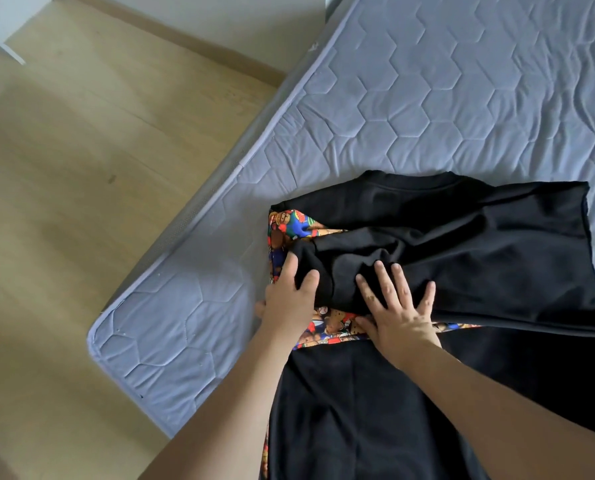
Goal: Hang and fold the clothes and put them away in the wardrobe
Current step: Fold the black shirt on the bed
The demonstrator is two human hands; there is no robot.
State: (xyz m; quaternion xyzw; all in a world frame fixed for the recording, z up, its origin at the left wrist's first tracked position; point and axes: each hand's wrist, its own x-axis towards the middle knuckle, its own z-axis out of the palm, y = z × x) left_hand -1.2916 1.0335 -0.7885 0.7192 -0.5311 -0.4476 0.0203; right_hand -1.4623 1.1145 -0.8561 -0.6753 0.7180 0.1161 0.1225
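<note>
On the bed (462, 98) lies a black garment (462, 244). Left hand (289, 299) grips its bunched fold; right hand (396, 306) presses flat, fingers spread

Your left hand (289, 303) pinches a bunched fold of the shirt (462, 244), thumb on top, fingers under the edge; just right of that grip your right hand (396, 306) lies flat on the same cloth; beyond both hands the shirt's collar end spreads across the mattress (462, 98); a sleeve runs off to the right of your right hand; nearer you, behind the hands, the rest of the shirt lies toward your body; left of the grip the mattress corner ends, the floor (81, 168) beyond it.
</note>
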